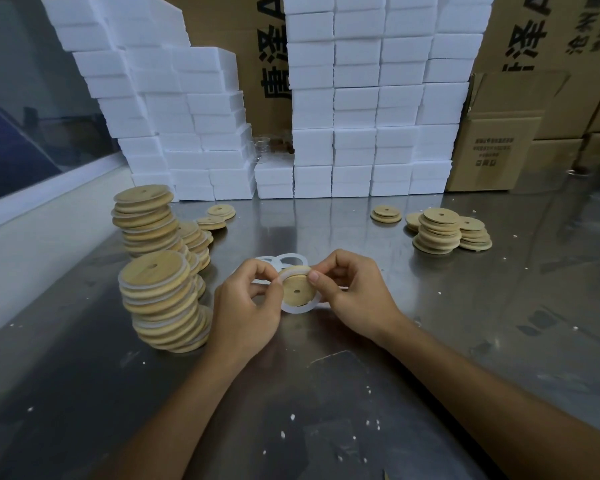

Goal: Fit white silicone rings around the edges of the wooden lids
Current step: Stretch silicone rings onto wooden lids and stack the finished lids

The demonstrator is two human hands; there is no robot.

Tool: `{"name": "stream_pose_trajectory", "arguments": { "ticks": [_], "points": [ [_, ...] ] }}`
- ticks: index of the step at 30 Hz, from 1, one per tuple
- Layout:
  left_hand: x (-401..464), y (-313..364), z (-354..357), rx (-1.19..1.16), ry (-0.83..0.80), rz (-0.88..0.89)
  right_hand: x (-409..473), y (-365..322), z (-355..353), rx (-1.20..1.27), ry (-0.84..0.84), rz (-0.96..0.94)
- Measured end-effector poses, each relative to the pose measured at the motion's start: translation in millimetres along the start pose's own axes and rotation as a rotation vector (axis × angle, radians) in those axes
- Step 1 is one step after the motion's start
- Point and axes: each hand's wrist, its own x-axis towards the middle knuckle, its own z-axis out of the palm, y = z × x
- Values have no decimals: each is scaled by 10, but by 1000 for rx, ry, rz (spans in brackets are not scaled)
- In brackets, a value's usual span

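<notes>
Steel table, both hands pinching pale round wooden lid, white ring half seated

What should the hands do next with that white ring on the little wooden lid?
Probably keep pressing the white ring round the wooden lid, working downward. The left hand and right hand both pinch it near the top, where the ring seems seated, but the lower part hangs loose below the lid's edge, so it likely needs stretching on there next.
</notes>
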Motion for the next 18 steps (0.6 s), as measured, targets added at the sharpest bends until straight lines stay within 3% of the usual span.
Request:
{"name": "stream_pose_trajectory", "arguments": {
  "ticks": [5,18],
  "points": [
    [4,-3,0,24,-4,49,2,4,1,-9,-5,-21],
    [18,-57,-14,-63,-33,-61,-2,15,-22,50,-28,-19]
  ]
}}
